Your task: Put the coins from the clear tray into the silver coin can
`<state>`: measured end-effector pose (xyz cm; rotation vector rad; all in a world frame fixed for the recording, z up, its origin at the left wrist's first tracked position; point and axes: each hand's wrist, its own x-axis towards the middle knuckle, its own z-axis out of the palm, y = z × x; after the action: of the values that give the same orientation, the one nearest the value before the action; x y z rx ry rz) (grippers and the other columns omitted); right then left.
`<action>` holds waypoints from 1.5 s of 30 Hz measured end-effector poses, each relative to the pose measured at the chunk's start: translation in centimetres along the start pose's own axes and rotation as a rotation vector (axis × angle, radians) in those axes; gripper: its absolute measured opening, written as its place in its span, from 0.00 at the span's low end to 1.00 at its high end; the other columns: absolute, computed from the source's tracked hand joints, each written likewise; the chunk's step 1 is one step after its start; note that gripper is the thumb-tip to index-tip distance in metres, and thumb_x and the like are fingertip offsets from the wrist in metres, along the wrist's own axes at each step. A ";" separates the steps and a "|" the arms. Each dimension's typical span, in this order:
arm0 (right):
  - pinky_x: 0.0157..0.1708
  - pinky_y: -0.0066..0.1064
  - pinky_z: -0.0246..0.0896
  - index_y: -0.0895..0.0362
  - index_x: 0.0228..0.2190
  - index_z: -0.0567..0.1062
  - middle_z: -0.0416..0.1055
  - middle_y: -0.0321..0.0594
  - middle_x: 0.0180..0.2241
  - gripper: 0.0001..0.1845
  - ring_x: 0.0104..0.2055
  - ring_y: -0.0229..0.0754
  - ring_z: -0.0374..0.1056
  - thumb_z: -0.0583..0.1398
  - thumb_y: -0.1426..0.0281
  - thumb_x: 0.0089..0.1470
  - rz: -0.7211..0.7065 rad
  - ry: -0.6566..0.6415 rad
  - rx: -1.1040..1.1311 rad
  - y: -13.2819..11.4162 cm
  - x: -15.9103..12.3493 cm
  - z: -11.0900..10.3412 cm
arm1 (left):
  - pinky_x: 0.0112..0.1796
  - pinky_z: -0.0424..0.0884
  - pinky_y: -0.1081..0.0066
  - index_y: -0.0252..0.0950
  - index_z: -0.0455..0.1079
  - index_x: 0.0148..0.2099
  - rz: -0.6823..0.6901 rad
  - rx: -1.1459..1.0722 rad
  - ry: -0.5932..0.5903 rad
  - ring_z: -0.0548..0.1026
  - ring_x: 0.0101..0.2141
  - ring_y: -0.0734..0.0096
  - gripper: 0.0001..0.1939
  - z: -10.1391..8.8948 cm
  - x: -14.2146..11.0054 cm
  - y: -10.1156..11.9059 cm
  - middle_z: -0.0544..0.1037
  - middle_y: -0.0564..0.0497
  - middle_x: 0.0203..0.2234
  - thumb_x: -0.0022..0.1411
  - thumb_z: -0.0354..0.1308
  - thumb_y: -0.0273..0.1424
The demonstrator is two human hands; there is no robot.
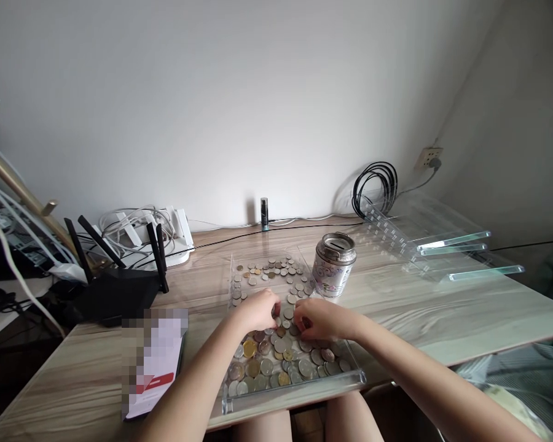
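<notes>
A shallow clear plastic tray [295, 392] lies at the table's front edge, with many silver and gold coins [306, 368] spread across it. Over the tray's middle, my left hand [259, 310] has its fingers curled down among the coins. My right hand [325, 319] is just to the right, fingers also curled and low over the coins. Whatever either set of fingertips pinches is hidden. A round floral tin coin bank [332, 273] with a slot in its metal lid stands upright beside the tray's right side.
A phone [159, 362] lies left of the tray, with a black router [120, 294] behind it. White cables [133, 224] are bundled at the back left. A small dark bottle [264, 215] stands by the wall. Coiled black cable [375, 190] and clear acrylic pieces [454, 245] occupy the right.
</notes>
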<state>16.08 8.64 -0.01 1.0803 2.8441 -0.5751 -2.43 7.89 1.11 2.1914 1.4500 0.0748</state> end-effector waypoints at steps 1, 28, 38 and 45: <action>0.25 0.24 0.49 0.57 0.23 0.72 0.68 0.35 0.27 0.05 0.29 0.35 0.61 0.60 0.69 0.39 -0.004 0.010 0.007 0.0 -0.3 0.1 | 0.25 0.61 0.72 0.36 0.68 0.27 0.003 0.003 0.003 0.68 0.26 0.68 0.07 0.1 0.0 0.1 0.69 0.47 0.33 0.40 0.60 0.28; 0.20 0.27 0.45 0.56 0.22 0.75 0.67 0.35 0.17 0.13 0.20 0.36 0.58 0.57 0.81 0.31 0.004 -0.413 -0.303 -3.8 -3.3 -2.2 | 0.20 0.58 0.76 0.37 0.70 0.22 0.060 -0.143 -0.115 0.67 0.20 0.74 0.05 0.3 -0.2 0.4 0.74 0.52 0.22 0.36 0.60 0.28; 0.23 0.25 0.53 0.59 0.11 0.68 0.60 0.29 0.11 0.05 0.19 0.35 0.61 0.56 0.79 0.30 0.097 -0.681 -0.006 -2.5 -1.6 -1.5 | 0.22 0.61 0.73 0.38 0.71 0.26 0.093 -0.167 -0.127 0.69 0.23 0.70 0.07 0.7 0.1 0.0 0.74 0.51 0.24 0.39 0.60 0.33; 0.19 0.23 0.52 0.59 0.11 0.63 0.56 0.28 0.08 0.09 0.14 0.32 0.58 0.53 0.81 0.35 0.161 -0.604 -0.055 -4.2 -1.0 -3.4 | 0.26 0.66 0.70 0.34 0.67 0.28 -0.063 -0.707 0.049 0.71 0.25 0.70 0.12 0.6 0.7 0.5 0.73 0.47 0.27 0.54 0.49 0.37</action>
<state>14.40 6.37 4.64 0.9173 2.2206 -0.6670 -1.53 8.12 0.61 1.5714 1.2590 0.5359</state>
